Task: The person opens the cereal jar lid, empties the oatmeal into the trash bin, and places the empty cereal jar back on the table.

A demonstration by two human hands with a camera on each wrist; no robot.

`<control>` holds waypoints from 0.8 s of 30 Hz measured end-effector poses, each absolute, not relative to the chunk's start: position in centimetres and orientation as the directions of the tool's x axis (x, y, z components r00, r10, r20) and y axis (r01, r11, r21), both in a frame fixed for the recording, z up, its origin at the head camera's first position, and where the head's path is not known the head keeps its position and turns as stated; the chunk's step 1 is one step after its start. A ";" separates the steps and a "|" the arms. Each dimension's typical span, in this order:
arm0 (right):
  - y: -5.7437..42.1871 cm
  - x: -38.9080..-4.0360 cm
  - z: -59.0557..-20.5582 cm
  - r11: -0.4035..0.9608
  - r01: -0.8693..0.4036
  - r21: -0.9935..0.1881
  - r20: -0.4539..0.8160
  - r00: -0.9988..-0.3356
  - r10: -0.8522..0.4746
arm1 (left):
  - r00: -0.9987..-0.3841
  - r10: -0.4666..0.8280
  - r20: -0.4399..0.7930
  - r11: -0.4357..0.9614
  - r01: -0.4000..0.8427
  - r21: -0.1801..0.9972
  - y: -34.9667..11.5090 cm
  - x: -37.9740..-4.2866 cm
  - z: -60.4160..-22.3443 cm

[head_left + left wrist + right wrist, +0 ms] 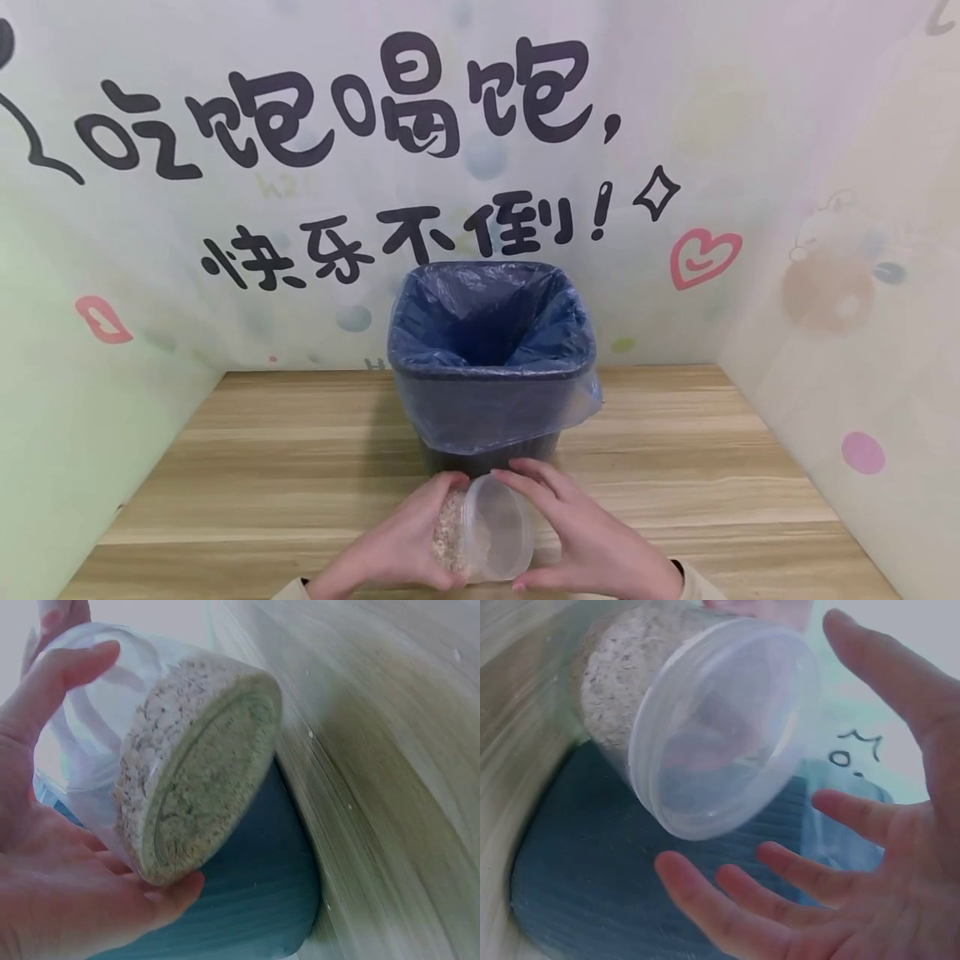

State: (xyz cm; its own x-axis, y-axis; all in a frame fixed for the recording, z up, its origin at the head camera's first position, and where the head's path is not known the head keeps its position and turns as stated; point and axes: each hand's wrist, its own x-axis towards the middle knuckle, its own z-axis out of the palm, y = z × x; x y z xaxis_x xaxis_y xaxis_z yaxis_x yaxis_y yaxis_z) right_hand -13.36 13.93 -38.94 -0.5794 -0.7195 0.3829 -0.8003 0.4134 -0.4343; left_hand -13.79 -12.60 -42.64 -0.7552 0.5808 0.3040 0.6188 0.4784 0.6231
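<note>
My left hand (401, 537) grips a clear plastic jar (214, 776) by its side, thumb and fingers curled around it. The jar is tipped over sideways, its base toward the left and its translucent lid (506, 529) toward the right. Pale beige flakes (622, 682) fill the part near the base, seen through the wall. Spread around the lid, my right hand (600, 537) has its fingers extended and holds nothing. In the right wrist view its fingertips stand apart from the lid rim.
Just behind the jar stands a dark bin (487, 462) lined with a blue translucent bag (498, 417), its mouth open upward. Both are on a wood-grain table (262, 467). A printed wall sheet (480, 200) rises behind, with side sheets left and right.
</note>
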 end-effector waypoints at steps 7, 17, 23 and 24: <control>12.8 -14.4 -40.3 0.372 -0.843 -0.389 0.426 -0.523 -0.739 | -0.795 0.537 0.282 0.555 0.584 0.592 -11.8 -13.3 -42.2; 12.4 -14.3 -41.3 0.344 -0.878 -0.333 0.456 -0.470 -0.756 | -0.790 0.557 0.256 0.593 0.594 0.544 -11.6 -13.3 -42.0; 12.3 -13.9 -41.7 0.366 -0.873 -0.323 0.448 -0.481 -0.754 | -0.752 0.601 0.272 0.556 0.637 0.534 -11.7 -13.7 -42.3; 12.3 -13.8 -41.7 0.368 -0.872 -0.323 0.448 -0.483 -0.752 | -0.750 0.603 0.273 0.552 0.639 0.536 -11.7 -13.7 -42.3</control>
